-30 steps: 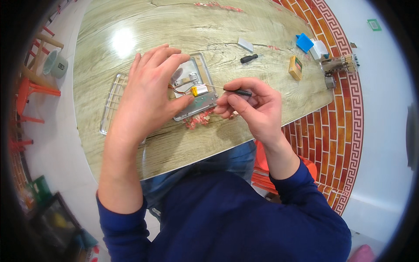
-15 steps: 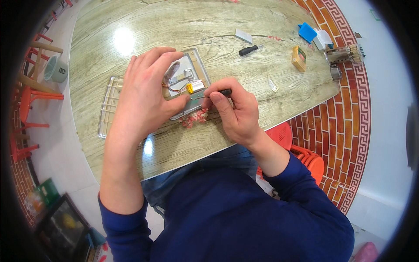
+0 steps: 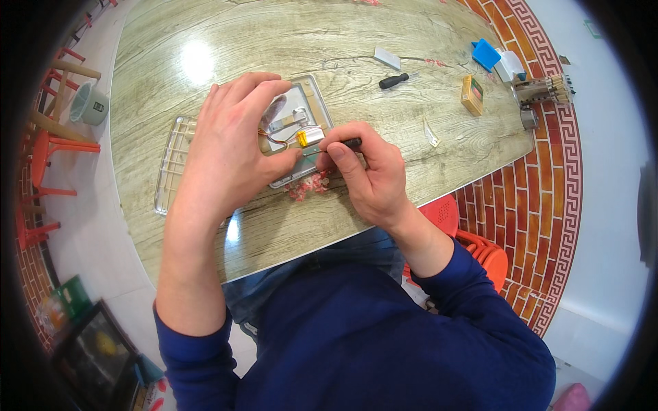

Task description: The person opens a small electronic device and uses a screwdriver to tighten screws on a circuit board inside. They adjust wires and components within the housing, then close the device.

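An opened electronic device (image 3: 320, 103), a flat silver-edged shell with wires and a metal bracket inside, lies on the table. A small silver battery with yellow tape (image 3: 310, 137) sits in it beside a green circuit board (image 3: 310, 162). My left hand (image 3: 229, 137) arches over the shell's left side, fingers spread and bent. Its thumb rests at the board, near the tip of a thin screwdriver. My right hand (image 3: 370, 175) is closed around that screwdriver's black handle (image 3: 353, 143), its shaft pointing left over the board. The left palm hides part of the shell.
A translucent ribbed cover (image 3: 171, 164) lies left of my left hand. Red and white scraps (image 3: 306, 185) lie by the shell's near edge. Farther right are a second black screwdriver (image 3: 393, 81), a white block (image 3: 387, 58), a yellow box (image 3: 472, 95) and a blue container (image 3: 486, 55).
Both hands keep nearly the same pose, with the screwdriver still over the board. The view has shifted slightly.
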A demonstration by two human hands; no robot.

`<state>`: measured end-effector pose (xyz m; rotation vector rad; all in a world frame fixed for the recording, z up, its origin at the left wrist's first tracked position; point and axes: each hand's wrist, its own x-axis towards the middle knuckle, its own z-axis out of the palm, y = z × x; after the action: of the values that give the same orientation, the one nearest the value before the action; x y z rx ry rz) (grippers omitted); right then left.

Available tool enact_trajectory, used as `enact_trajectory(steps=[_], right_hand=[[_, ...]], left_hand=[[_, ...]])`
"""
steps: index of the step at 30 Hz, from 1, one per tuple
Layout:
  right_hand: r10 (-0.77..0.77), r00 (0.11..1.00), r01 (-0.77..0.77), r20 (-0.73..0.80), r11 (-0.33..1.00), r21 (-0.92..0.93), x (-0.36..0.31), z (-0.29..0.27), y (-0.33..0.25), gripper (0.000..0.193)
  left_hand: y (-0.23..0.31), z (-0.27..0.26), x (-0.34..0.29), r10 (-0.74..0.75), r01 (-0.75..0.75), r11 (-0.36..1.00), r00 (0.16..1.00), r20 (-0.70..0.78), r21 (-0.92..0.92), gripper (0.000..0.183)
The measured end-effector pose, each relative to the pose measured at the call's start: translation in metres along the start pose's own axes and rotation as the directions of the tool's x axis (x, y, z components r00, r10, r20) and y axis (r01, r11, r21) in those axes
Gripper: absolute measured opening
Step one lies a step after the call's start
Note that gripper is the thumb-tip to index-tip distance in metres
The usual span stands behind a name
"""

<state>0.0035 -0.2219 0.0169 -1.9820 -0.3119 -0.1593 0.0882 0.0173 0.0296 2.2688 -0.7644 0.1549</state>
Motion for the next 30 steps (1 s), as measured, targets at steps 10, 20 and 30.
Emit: enact_trajectory(steps=[10,20,30], right_hand=[[-0.010,0.998,0.013,-0.064,0.999,0.037,0.001,0.005,0.001,0.006],[-0.164,0.986,0.168,0.038,0.968,-0.185,0.015,-0.006,-0.015,0.010],[-0.062,0.961,0.152,0.269,0.933,-0.327,0.038,-0.021,-0.042,0.011]], left_hand=[[0.000,0.001,0.001,0.014,-0.014,1.000,1.000,-0.006,0.012,0.077],[-0.002,0.007,0.000,0.026,-0.026,1.000,0.998,-0.052,-0.007,0.067],[-0.002,0.006,-0.003,0.000,-0.004,0.998,0.998,-0.066,-0.066,0.061]])
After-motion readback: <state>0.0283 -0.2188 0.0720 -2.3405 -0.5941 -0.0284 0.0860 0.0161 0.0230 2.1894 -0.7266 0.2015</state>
